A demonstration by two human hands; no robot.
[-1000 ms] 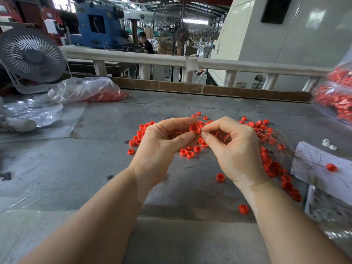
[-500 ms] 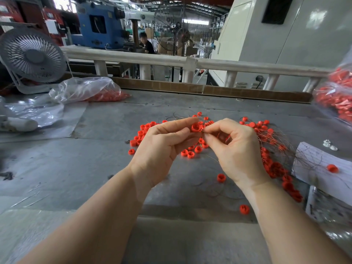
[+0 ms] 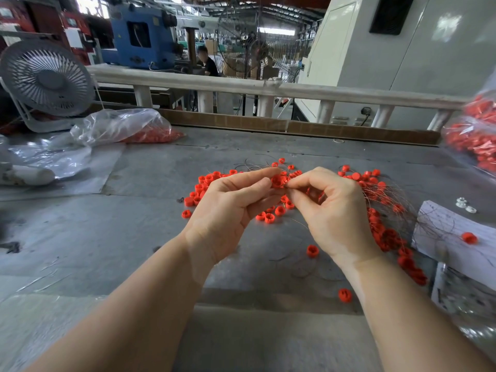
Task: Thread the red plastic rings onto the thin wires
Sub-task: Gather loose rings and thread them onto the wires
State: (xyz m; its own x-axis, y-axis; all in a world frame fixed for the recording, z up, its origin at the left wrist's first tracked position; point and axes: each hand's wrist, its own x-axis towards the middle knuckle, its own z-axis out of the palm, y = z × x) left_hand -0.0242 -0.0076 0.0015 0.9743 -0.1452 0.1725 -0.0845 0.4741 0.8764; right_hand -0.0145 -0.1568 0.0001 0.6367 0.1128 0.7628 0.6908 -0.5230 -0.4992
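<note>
Centrally, two bare hands meet above a grey worktop [image 3: 112,237]. The left hand [image 3: 228,210] pinches a red ring [image 3: 277,181] between thumb and forefinger, its other fingers curled beneath. The right hand [image 3: 330,210] presses its thumb and forefinger tips together right against that ring, in a tight grip; a thin wire [image 3: 294,220] runs from below the fingers, but whether the tips hold its end is too fine to tell.

Loose red rings [image 3: 204,186] lie scattered on the worktop behind and under the hands. More rings, already strung on a tangle of wires [image 3: 386,234], trail off to the right and toward the near edge. Two single rings lie near the right forearm, one [image 3: 312,250] just beside the wrist and one [image 3: 345,295] closer to the viewer.

At far left stands a small white fan [image 3: 47,79], with a clear plastic bag [image 3: 120,124] of red rings next to it. Another bag [image 3: 475,140] of rings sits at the right edge. White paper [image 3: 442,226] lies at right with one ring [image 3: 469,238] on it. A pale railing [image 3: 268,88] runs behind the worktop.
</note>
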